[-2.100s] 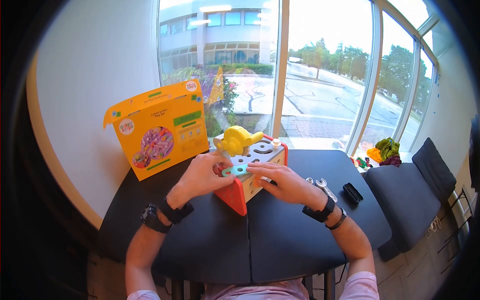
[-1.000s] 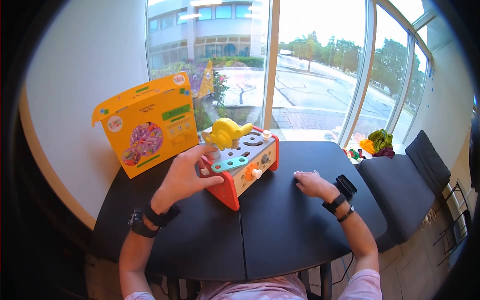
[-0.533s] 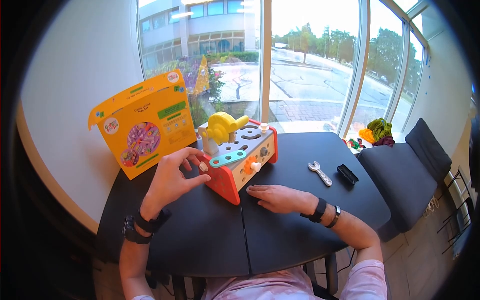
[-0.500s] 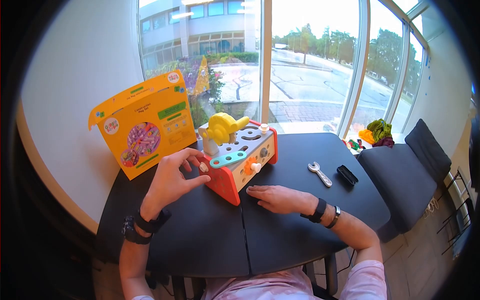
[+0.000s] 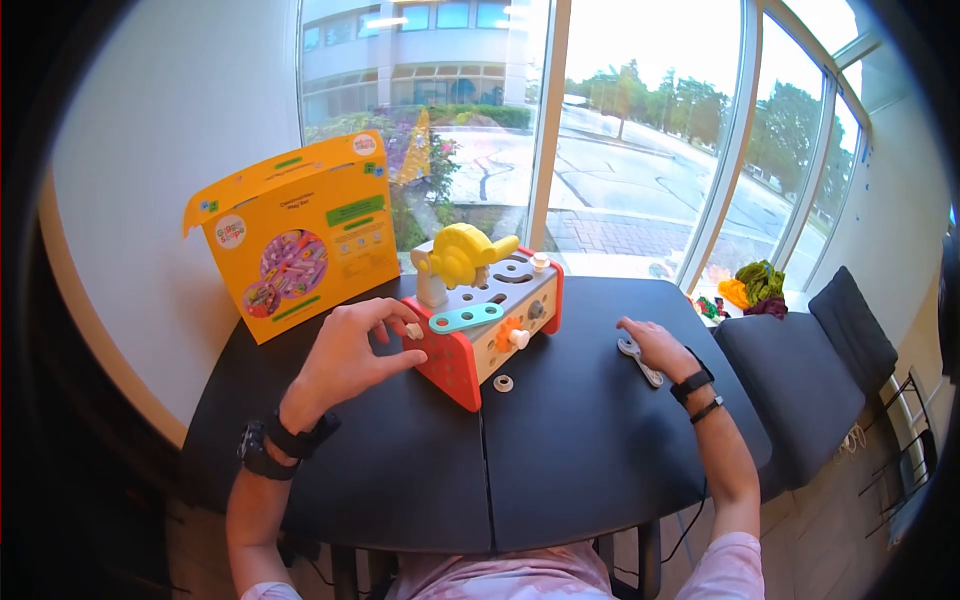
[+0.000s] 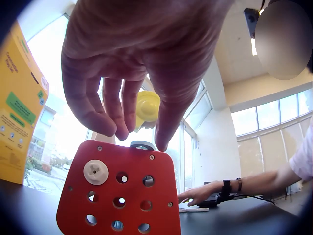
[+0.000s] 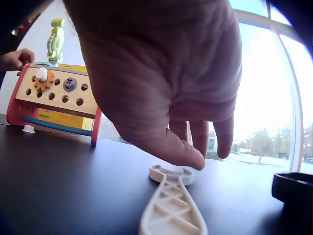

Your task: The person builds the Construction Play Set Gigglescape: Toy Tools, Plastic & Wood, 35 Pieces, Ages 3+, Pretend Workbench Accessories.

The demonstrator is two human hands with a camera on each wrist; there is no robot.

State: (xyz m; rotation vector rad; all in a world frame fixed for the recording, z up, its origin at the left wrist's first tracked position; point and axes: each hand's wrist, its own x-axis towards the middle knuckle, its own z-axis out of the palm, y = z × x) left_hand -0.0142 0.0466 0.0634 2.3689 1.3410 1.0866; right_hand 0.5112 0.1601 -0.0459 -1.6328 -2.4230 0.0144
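A toy workbench with red end panels point(image 5: 447, 365) stands on the table. My left hand point(image 5: 345, 352) is beside its near end, thumb and fingers spread apart and holding nothing. In the left wrist view the fingertips hang close over the panel's top edge, above a white screw head point(image 6: 95, 172). A turquoise strip with holes point(image 5: 467, 318) lies on the bench top, by a yellow toy piece with a handle point(image 5: 462, 255). My right hand point(image 5: 662, 350) hovers with loose fingers over a white toy wrench point(image 7: 173, 210). A small white nut point(image 5: 503, 383) lies in front of the bench.
A yellow play-set box point(image 5: 300, 235) stands at the back left, near the window. An orange gear point(image 5: 508, 332) and a grey screw point(image 5: 536, 309) sit on the bench's side. A black case point(image 7: 293, 191) lies right of the wrench. A dark cushioned seat point(image 5: 790, 370) is beyond the table.
Both hands have left the turquoise strip. My right hand has moved from in front of the bench to the wrench at the right, and the white nut now shows where it was.
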